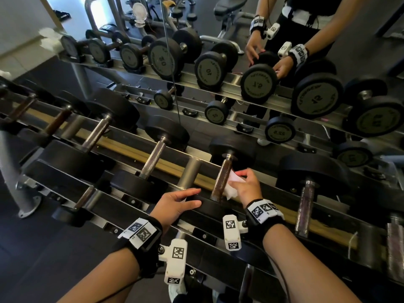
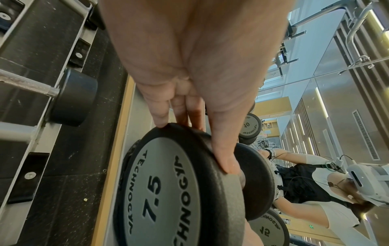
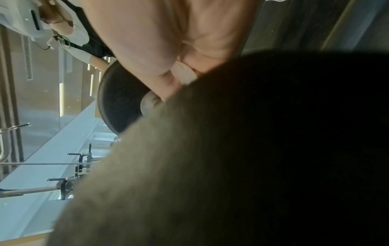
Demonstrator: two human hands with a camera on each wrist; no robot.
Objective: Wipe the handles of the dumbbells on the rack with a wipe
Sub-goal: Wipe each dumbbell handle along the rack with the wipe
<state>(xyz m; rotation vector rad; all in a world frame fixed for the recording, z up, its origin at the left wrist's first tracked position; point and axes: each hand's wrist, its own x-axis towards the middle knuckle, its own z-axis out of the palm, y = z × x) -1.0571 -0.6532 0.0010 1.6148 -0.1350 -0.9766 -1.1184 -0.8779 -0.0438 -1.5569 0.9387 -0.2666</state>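
Left hand [image 1: 175, 204] at 7 o'clock, fingers straight, steadying 7.5 dumbbell's near head [image 2: 168, 191]. Rusty handle [image 1: 222, 180] centre. Right hand [image 1: 248, 185] at 5 o'clock pinches wipe [image 1: 232, 186] against it. Wrap fully, stroke whole length, rotate.

Even, soft indoor light. The head view bows at its edges and blurs top-left. The right-wrist view is mostly a dark, unfocused mass; bright ceiling strips glare in the left-wrist view.
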